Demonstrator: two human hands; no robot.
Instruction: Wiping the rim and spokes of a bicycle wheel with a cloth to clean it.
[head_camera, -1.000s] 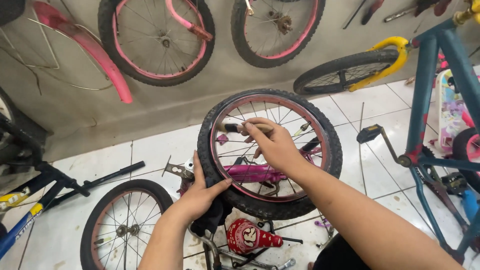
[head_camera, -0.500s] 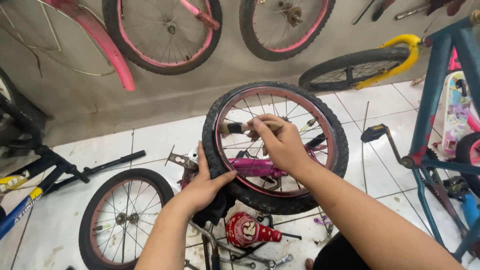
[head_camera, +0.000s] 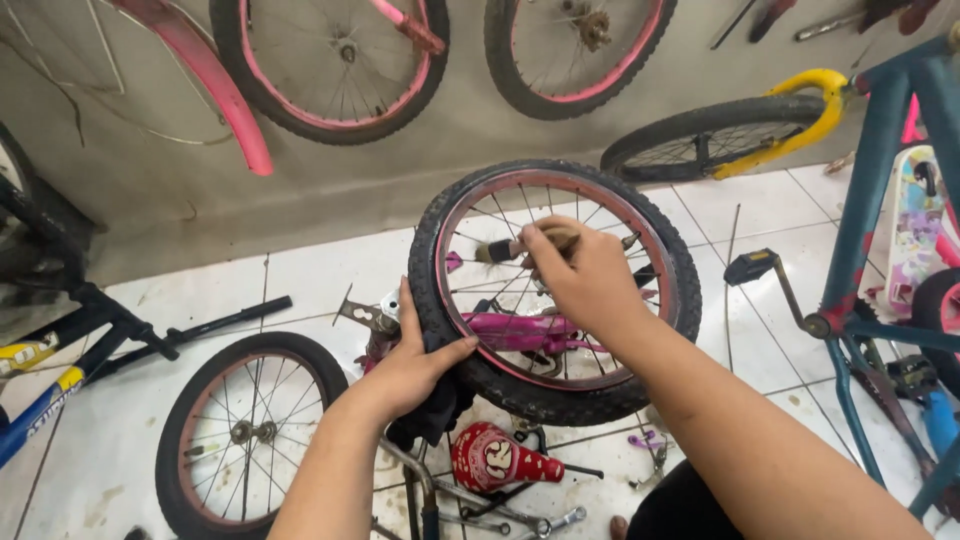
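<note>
A small bicycle wheel (head_camera: 668, 250) with a black tyre and a pink rim stands upright in front of me on a pink frame (head_camera: 515, 330). My left hand (head_camera: 415, 365) grips the tyre at its lower left, with a dark cloth (head_camera: 440, 415) under the palm. My right hand (head_camera: 585, 270) reaches through the spokes near the hub and holds a small brush (head_camera: 500, 250) with dark bristles pointing left.
A second wheel (head_camera: 245, 430) lies on the white tiles at the lower left. A red bell-shaped part (head_camera: 490, 460) and wrenches (head_camera: 540, 522) lie below. A blue bike frame (head_camera: 880, 250) with a pedal (head_camera: 752, 266) stands at right. Wheels and a pink mudguard (head_camera: 205, 70) hang on the wall.
The view has shifted slightly. My right hand has moved a little along the spokes with the brush; my left hand stays on the tyre.
</note>
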